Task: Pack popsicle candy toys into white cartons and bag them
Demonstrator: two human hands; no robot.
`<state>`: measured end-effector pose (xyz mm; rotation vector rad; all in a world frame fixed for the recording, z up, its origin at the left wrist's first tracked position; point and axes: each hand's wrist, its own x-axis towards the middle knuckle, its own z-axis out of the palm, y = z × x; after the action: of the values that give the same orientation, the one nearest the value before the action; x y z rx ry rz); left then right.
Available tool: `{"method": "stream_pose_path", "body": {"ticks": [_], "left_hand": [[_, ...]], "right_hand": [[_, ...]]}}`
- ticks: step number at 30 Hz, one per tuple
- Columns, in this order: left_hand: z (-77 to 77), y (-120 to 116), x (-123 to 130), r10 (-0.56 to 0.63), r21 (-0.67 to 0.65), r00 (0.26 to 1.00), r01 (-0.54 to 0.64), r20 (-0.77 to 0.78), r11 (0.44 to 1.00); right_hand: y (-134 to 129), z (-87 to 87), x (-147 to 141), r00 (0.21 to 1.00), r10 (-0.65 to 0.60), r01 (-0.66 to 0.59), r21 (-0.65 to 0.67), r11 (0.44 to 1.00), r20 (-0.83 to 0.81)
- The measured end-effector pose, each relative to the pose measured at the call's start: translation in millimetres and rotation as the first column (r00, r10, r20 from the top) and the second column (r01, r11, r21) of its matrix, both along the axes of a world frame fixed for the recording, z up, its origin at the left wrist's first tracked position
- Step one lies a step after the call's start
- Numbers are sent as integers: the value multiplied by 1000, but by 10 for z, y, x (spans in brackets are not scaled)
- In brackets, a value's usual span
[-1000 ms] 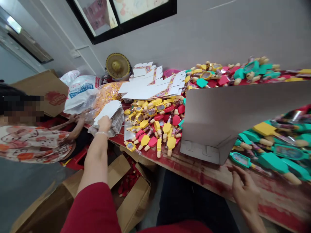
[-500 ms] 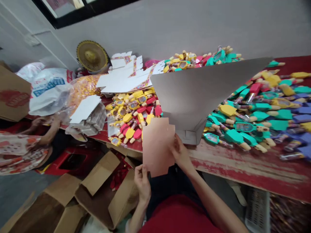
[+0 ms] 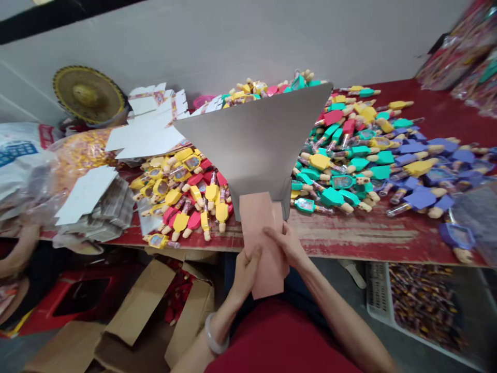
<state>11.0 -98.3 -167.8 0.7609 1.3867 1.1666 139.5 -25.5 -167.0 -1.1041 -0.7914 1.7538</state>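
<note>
A plain tan cardboard sheet [image 3: 256, 223] is upright in front of my body, at the table edge. My left hand [image 3: 244, 274] grips its lower left side, thumb on the near face. My right hand [image 3: 289, 246] holds its right side, with fingers lying across the face. A narrower strip of the card stands bent along the right side. Just behind it a grey card display box [image 3: 256, 145] with a tall flared back stands on the red table [image 3: 349, 243]. Yellow and red toy pieces [image 3: 182, 199] lie left of the box, green ones [image 3: 341, 181] to its right.
Purple toy pieces [image 3: 427, 171] lie farther right. Stacked folded cards [image 3: 97, 202], printed white cards [image 3: 147, 129] and a bag of orange bits [image 3: 81, 150] are at left. Open cartons [image 3: 142, 300] and a filled crate [image 3: 378, 290] stand below. Another person's arm [image 3: 23, 248] shows at far left.
The view has turned right. My hands have come closer together on the cardboard sheet, which was flat and wide and now looks narrower, bent along its right side.
</note>
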Motion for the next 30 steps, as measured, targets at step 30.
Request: {"method": "stream_pose_path", "body": {"ticks": [30], "left_hand": [[-392,412,-540,183,123,880,-143,-439,982]], "right_hand": [[308,-135,717,820,-435,335,305,891,372]]}}
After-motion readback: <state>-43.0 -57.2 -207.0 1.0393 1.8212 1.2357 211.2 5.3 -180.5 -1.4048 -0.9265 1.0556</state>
